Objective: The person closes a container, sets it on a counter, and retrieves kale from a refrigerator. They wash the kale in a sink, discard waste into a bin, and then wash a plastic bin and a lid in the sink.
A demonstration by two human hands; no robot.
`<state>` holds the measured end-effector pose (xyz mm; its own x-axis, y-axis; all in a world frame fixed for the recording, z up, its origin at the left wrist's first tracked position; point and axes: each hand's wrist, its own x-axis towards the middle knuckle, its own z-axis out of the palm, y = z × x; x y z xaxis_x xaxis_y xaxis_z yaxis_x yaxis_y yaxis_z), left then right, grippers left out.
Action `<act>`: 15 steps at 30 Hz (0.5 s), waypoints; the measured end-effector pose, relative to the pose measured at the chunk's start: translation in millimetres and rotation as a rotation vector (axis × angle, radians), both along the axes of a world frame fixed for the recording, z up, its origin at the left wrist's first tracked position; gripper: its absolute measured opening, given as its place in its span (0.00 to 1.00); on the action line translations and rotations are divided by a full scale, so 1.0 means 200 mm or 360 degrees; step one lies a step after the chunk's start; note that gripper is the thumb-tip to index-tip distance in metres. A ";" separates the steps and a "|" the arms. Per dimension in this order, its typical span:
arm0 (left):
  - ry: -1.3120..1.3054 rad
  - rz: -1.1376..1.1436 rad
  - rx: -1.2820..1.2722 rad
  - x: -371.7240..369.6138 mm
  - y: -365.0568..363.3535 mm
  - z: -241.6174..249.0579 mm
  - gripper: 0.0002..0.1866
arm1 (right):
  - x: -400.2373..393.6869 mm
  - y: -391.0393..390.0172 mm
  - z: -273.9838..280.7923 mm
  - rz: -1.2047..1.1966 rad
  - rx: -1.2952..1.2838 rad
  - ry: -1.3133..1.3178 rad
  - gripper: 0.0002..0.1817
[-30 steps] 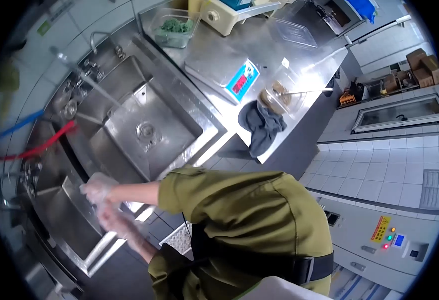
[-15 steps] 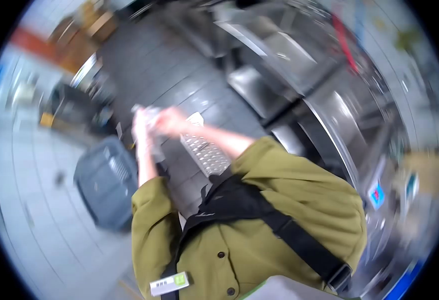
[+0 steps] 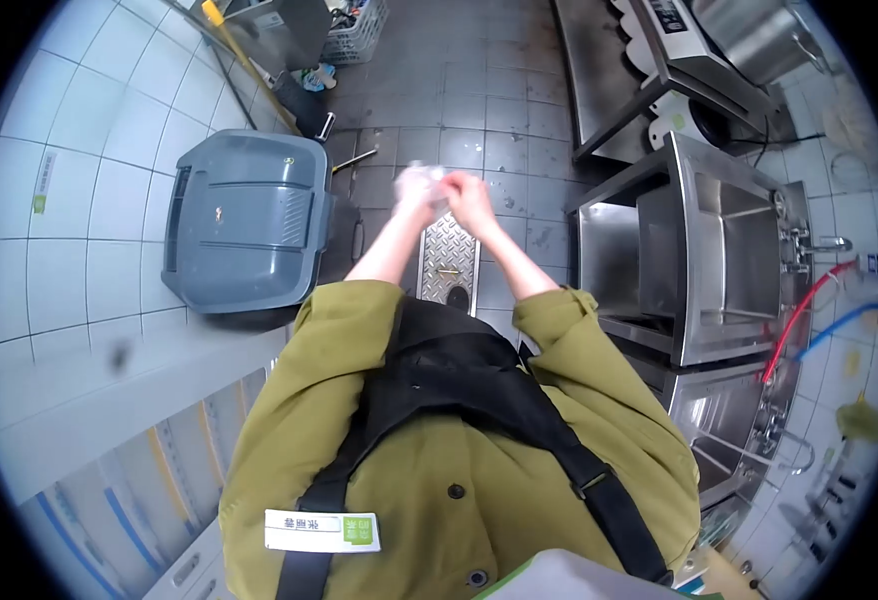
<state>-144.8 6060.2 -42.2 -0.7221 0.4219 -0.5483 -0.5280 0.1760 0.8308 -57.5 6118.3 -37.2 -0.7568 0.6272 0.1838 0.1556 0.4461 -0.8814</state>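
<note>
My left hand (image 3: pixel 415 192) is held out over the floor, its fingers blurred and covered by thin clear plastic that looks like a disposable glove (image 3: pixel 433 180). My right hand (image 3: pixel 471 204) is beside it, bare, with thumb and fingers pinched on that plastic. Both forearms reach forward from rolled-up green sleeves. Below the hands, a patterned metal drain cover (image 3: pixel 449 250) is set in the dark floor tiles.
To the left, a grey lidded bin (image 3: pixel 249 220) stands against the white tiled wall. Steel sinks (image 3: pixel 734 225) with red and blue hoses line the right side. Farther off are a yellow-handled pole (image 3: pixel 244 60) and a plastic basket (image 3: pixel 354 38).
My view has turned, bringing the bin to the left and the sinks to the right. Both hands stay together at the clear plastic, now sharper and over the drain cover.
</note>
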 end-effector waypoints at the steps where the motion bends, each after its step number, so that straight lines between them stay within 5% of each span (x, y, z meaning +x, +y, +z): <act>1: 0.0799 -0.0321 -0.0408 0.01 0.03 -0.10 0.11 | -0.06 0.07 -0.09 -0.0143 -0.0199 -0.0150 0.07; 2: 0.1587 -0.0655 -0.0825 0.02 0.07 -0.22 0.10 | -0.10 0.15 -0.14 -0.0197 -0.0687 -0.0357 0.07; 3: 0.1953 -0.0681 -0.0925 0.04 0.08 -0.21 0.08 | -0.13 0.17 -0.19 -0.0292 -0.0757 -0.0396 0.06; 4: 0.2237 -0.0832 -0.0583 0.06 0.03 -0.18 0.07 | -0.14 0.17 -0.25 -0.0372 -0.0660 -0.0442 0.06; 6: 0.1772 -0.1374 -0.0814 0.06 -0.06 -0.15 0.09 | -0.14 0.13 -0.39 -0.0315 -0.1557 -0.0344 0.07; 10: -0.0028 -0.0825 0.0126 -0.03 -0.35 -0.06 0.14 | -0.17 0.16 -0.76 -0.0184 -0.1974 -0.0336 0.08; 12: -0.0692 -0.0439 0.0395 -0.16 -0.46 0.08 0.15 | -0.11 0.26 -0.59 0.0068 -0.2036 -0.0444 0.14; 14: -0.1150 0.0010 0.0303 -0.40 -0.53 -0.15 0.16 | -0.11 0.28 -0.26 0.0601 -0.2306 -0.0027 0.23; 15: -0.0896 0.0019 0.0246 -0.50 -0.55 -0.28 0.17 | -0.09 0.32 -0.11 0.0581 -0.2263 0.0217 0.25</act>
